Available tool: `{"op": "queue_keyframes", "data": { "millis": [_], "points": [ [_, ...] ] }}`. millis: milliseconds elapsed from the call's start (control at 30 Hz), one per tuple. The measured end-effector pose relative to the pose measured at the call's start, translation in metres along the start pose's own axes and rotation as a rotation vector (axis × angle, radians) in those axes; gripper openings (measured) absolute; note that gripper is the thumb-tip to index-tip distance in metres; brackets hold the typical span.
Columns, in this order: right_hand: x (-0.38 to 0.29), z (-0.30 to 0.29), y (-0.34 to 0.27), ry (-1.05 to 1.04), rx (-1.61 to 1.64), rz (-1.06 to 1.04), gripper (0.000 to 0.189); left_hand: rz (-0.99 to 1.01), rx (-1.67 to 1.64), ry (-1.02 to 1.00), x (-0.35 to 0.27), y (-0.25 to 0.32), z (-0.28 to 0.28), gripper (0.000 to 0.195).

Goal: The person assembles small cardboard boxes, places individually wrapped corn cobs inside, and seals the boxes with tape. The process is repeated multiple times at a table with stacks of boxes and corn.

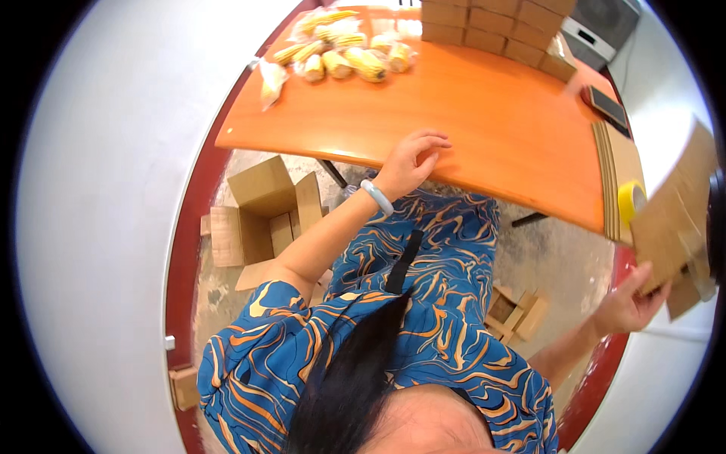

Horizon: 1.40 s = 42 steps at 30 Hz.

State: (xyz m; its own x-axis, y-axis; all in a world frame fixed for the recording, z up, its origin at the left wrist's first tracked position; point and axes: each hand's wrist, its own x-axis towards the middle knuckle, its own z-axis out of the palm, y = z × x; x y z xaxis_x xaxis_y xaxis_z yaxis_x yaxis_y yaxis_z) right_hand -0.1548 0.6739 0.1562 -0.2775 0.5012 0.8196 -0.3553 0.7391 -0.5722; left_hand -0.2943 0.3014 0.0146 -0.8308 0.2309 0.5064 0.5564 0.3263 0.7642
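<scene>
My left hand [413,162], with a pale bangle [376,197] on its wrist, hovers at or rests on the near edge of the orange table [482,113]; I cannot tell if it touches. Its fingers are loosely curled and hold nothing. Off to the right, my right hand [632,303] grips the lower edge of a brown cardboard piece [675,210], raised and tilted beside the table. Strips of clear tape [695,249] seem to hang on it. Just behind the cardboard, a yellow roll of tape [628,201] sits on a stack of flat cardboard [618,164].
Several bagged corn cobs [338,63] lie at the table's far left. Stacked brown boxes [493,28] stand at the back right, and a phone [607,106] lies by the right edge. An open carton [264,221] and a smaller box [513,315] are on the floor.
</scene>
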Motion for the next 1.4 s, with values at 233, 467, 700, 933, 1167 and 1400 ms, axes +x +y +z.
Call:
{"op": "queue_keyframes", "data": {
  "millis": [233,467,700,933,1167,1400],
  "points": [
    [-0.025,0.147,-0.091,-0.883,0.203,-0.398,0.045,-0.139,-0.372,0.369,-0.009,0.024,-0.085,0.024],
    [-0.05,0.176,-0.078,-1.344,0.199,-0.513,0.033,0.101,-0.159,0.48,0.009,0.074,-0.133,0.02],
    [-0.026,0.201,-0.08,-1.293,0.279,-0.489,0.024,0.263,0.271,-0.114,0.067,0.076,-0.126,0.021],
    [-0.037,0.28,-0.079,-1.432,-0.038,-0.83,0.03,0.161,0.58,-0.521,0.095,0.078,-0.133,0.029],
    [-0.009,0.244,-0.087,-1.268,-0.239,-0.887,0.06,0.136,0.862,-0.516,0.065,0.066,-0.143,0.108],
    [-0.01,0.217,-0.05,-1.569,-0.286,-0.527,0.119,0.15,0.836,-0.423,0.074,0.024,-0.117,0.115]
  ]
}}
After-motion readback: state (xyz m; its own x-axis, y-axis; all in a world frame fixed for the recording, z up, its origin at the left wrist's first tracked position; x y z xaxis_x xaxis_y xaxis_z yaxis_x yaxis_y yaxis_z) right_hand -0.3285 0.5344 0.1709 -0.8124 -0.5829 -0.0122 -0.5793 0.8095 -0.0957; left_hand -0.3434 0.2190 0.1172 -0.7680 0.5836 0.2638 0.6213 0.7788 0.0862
